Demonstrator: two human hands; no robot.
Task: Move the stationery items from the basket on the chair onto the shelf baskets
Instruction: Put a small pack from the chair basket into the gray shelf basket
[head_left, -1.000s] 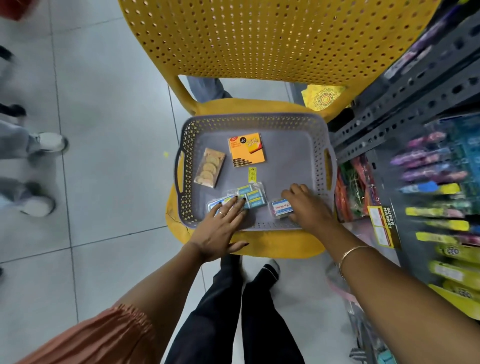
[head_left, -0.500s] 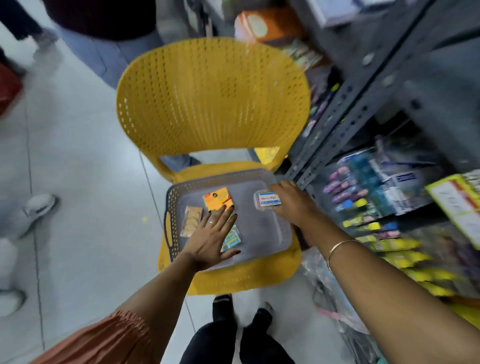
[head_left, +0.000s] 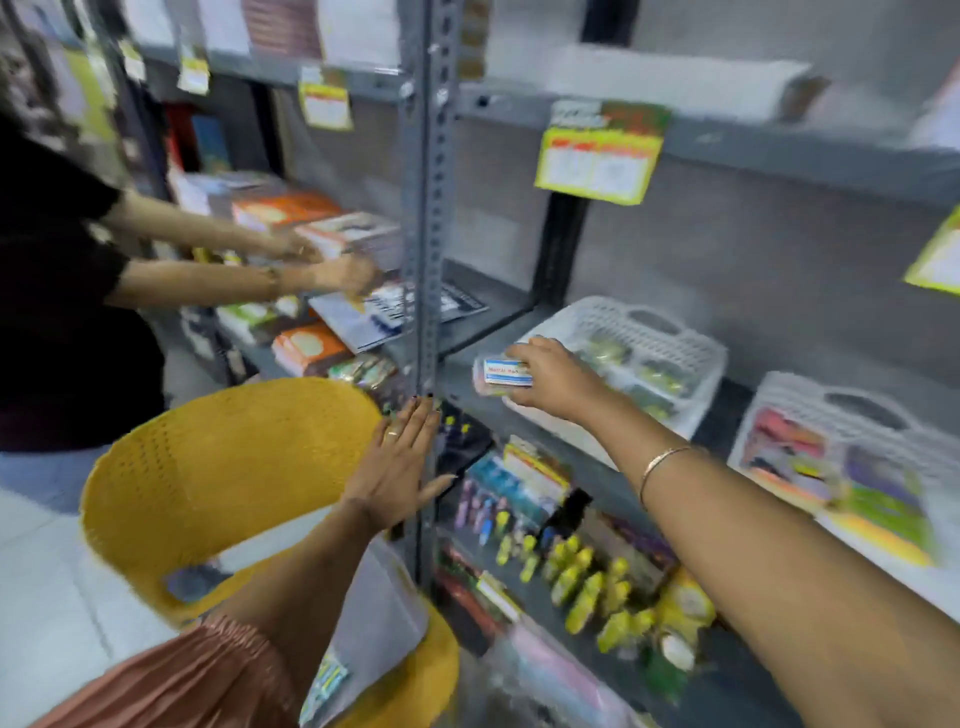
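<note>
My right hand (head_left: 553, 382) grips a small clear packet with a blue and white label (head_left: 501, 375), held just left of a white perforated shelf basket (head_left: 691, 358) that holds greenish packs. My left hand (head_left: 397, 467) hovers flat with fingers spread, empty, over the yellow chair (head_left: 208, 467) and beside the grey shelf upright (head_left: 428, 234). The grey basket on the chair (head_left: 374, 618) shows only partly under my left forearm, with a blue packet (head_left: 327, 680) in it.
A second white basket (head_left: 841, 415) with colourful items sits on the shelf at right. Lower shelves hold pens and yellow packs (head_left: 582, 587). Another person (head_left: 62, 291) at left reaches both hands into stacked books (head_left: 332, 234).
The view swung up from the chair to the shelves. My right hand carried the labelled packet up and right to the white shelf basket. My left hand lifted off the chair basket.
</note>
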